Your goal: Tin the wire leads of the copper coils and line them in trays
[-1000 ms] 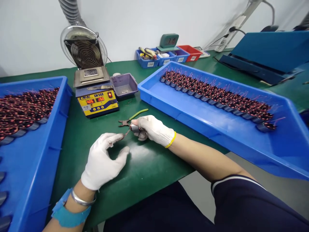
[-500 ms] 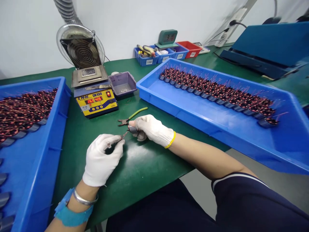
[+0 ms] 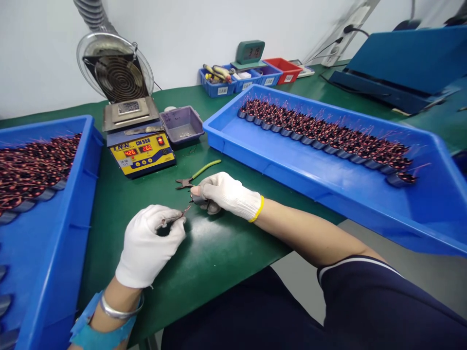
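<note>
Over the green table (image 3: 215, 257), my gloved left hand (image 3: 151, 240) pinches thin reddish wires (image 3: 187, 210) between thumb and fingers. Just right of it, my gloved right hand (image 3: 226, 194) grips a small grey cylindrical part (image 3: 197, 197), from which the wires run toward the left hand. A bare fingertip of my right hand presses on the part's upper side. Cutting pliers (image 3: 199, 174) with green handles lie behind the right hand. My fingers partly hide the part and the wire ends.
Blue trays with rows of wired parts stand at left (image 3: 69, 214) and right (image 3: 310, 182). A yellow and blue soldering pot unit (image 3: 140, 153), with a round shield behind, is beside a purple bin (image 3: 184, 124). Small bins (image 3: 222, 90) and a clock (image 3: 250, 52) stand at the wall.
My left hand has shifted slightly left and down with the wires in its pinch. The right hand keeps its grip on the part. The whole view has shifted slightly.
</note>
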Available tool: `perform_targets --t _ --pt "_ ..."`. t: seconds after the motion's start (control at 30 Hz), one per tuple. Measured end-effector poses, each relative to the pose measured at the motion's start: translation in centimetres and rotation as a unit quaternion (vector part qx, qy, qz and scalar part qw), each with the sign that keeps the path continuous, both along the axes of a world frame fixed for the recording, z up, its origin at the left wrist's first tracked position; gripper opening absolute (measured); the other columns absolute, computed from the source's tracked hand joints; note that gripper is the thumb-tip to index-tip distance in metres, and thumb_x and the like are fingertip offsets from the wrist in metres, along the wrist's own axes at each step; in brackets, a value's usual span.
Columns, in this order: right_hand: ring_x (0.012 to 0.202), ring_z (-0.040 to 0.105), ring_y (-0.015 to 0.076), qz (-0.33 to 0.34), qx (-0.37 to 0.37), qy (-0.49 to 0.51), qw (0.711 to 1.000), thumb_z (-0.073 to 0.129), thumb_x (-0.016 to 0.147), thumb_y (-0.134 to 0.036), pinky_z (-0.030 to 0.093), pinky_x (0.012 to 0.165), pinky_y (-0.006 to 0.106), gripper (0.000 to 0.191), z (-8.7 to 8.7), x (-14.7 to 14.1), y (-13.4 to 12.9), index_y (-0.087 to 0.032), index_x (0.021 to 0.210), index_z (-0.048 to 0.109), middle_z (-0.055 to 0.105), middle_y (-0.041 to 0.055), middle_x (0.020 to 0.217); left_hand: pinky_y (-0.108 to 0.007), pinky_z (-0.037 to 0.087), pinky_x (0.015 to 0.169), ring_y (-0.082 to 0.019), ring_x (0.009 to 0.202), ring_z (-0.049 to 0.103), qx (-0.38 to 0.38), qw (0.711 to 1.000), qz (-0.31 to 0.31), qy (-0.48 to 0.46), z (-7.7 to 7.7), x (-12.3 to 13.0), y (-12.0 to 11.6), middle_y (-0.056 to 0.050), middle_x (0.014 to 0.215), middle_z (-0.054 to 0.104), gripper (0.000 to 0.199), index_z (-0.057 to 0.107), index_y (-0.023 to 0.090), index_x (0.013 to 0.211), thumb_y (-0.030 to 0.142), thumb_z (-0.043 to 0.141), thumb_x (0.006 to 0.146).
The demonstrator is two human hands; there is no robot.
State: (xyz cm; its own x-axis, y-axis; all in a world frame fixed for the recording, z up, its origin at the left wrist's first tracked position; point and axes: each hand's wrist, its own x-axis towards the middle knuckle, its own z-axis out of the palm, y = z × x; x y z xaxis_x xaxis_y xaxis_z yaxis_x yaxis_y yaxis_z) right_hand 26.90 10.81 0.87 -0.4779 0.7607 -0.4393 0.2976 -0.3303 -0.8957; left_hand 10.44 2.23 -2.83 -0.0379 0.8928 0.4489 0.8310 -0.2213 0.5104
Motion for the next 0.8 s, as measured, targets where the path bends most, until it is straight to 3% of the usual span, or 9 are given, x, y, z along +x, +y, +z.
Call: perform_targets --t 0.17,0.3,0.4,0.57,0.67,0.8 --pt "0.037 0.04 0.0044 -0.071 -0.003 0.02 0.997 0.058 0.081 -0.025 0.031 0.036 0.016 0.027 0.4 0.1 0.7 -0.014 0.058 0.052 0.048 -0.002 0.048 -0.027 0.05 0.064 -0.014 0.065 0.061 0.022 0.999 0.02 -0.019 0.3 -0.3 -0.5 0.001 0.071 0.067 0.006 0.064 0.021 0.071 0.018 0.06 0.068" --pt "0.036 0.037 0.0037 -0.116 0.02 0.029 0.993 0.057 0.082 -0.03 0.031 0.036 0.016 0.028 0.2 0.4 1.3 -0.014 0.06 0.053 0.047 -0.0015 0.05 -0.027 0.05 0.064 -0.015 0.064 0.061 0.008 0.998 0.054 -0.039 0.3 -0.1 -0.5 0.0 0.07 0.067 0.006 0.064 0.021 0.071 0.021 0.059 0.069" --pt "0.037 0.036 0.004 -0.122 0.01 0.053 0.991 0.056 0.083 -0.032 0.031 0.035 0.017 0.029 -0.3 0.4 1.4 -0.014 0.061 0.051 0.047 -0.0009 0.051 -0.028 0.051 0.065 -0.017 0.066 0.064 -0.035 0.997 0.063 -0.033 -0.1 0.2 -0.1 -0.001 0.071 0.069 0.008 0.066 0.022 0.072 0.026 0.059 0.07" --pt "0.041 0.04 0.0044 -0.13 0.02 0.078 0.988 0.057 0.083 -0.034 0.034 0.038 0.017 0.028 -0.7 0.2 1.9 -0.014 0.063 0.05 0.049 -0.0006 0.055 -0.031 0.052 0.074 -0.021 0.081 0.066 -0.133 0.99 0.042 0.024 -1.3 0.5 0.5 -0.002 0.088 0.072 0.019 0.069 0.024 0.084 0.032 0.058 0.071" --pt "0.041 0.039 0.0043 -0.104 0.077 0.059 0.99 0.059 0.081 -0.036 0.033 0.039 0.017 0.031 -0.1 -0.4 3.6 -0.015 0.061 0.049 0.049 -0.0007 0.055 -0.033 0.051 0.075 -0.022 0.084 0.066 -0.159 0.985 0.032 0.058 -1.5 0.5 0.6 -0.002 0.092 0.071 0.021 0.069 0.025 0.088 0.031 0.057 0.072" --pt "0.045 0.046 0.0063 -0.065 0.228 -0.05 0.97 0.06 0.078 -0.049 0.036 0.043 0.017 0.038 2.0 -2.6 8.1 -0.015 0.063 0.052 0.05 -0.0003 0.055 -0.034 0.049 0.075 -0.023 0.084 0.065 -0.171 0.982 0.021 0.082 -1.1 0.7 0.6 -0.004 0.091 0.07 0.019 0.07 0.024 0.086 0.031 0.057 0.074"
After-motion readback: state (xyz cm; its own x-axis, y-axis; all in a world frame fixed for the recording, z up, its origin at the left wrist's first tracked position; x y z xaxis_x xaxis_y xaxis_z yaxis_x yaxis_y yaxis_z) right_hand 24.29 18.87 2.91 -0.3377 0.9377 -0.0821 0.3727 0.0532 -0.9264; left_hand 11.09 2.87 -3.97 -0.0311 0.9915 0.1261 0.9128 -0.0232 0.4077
